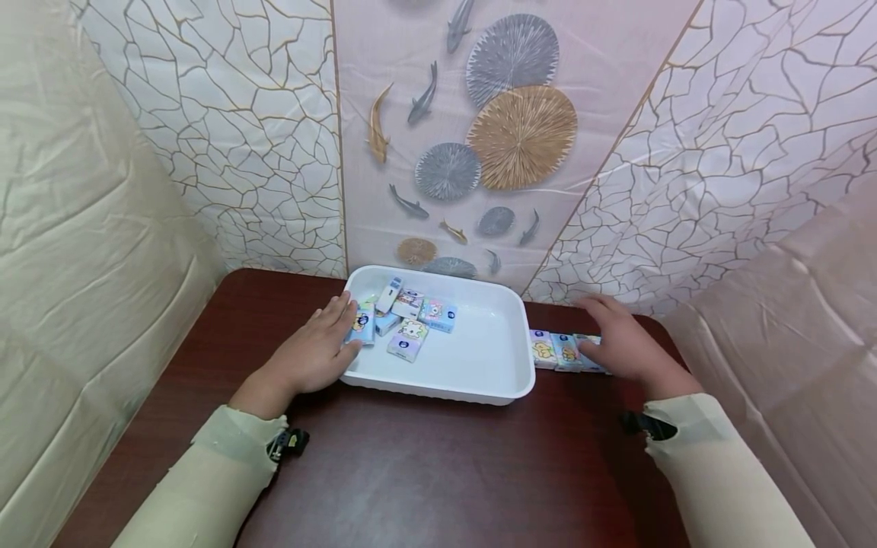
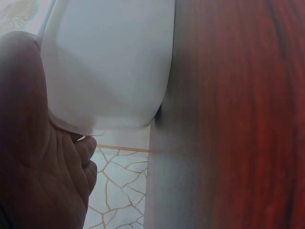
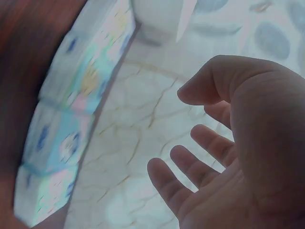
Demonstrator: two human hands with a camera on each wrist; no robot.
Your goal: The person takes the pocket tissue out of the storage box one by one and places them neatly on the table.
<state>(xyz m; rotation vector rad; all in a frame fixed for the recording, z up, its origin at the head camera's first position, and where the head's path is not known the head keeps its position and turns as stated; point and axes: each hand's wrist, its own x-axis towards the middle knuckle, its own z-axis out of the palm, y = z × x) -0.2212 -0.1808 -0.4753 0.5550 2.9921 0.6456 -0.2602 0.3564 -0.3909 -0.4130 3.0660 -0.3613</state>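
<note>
In the head view, my left hand (image 1: 311,354) rests at the left end of a white plastic tray (image 1: 473,365), its fingers extended along the rim and its thumb over the near left corner. The left wrist view shows that hand (image 2: 52,176) against the tray's outer wall (image 2: 114,67). Several small printed packs, such as one with a cartoon face (image 1: 408,339), lie loosely inside the tray's left half. My right hand (image 1: 626,342), blurred, hovers over the right end of a row of similar packs (image 1: 566,352). In the right wrist view its spread, bent fingers (image 3: 164,179) hold nothing.
The tray stands on a dark reddish-brown table (image 1: 411,464). Behind it hangs a patterned cloth (image 1: 274,152) with fish and round motifs, and beige cloth (image 1: 89,228) hangs at both sides. The row of packs begins right beside the tray's right wall.
</note>
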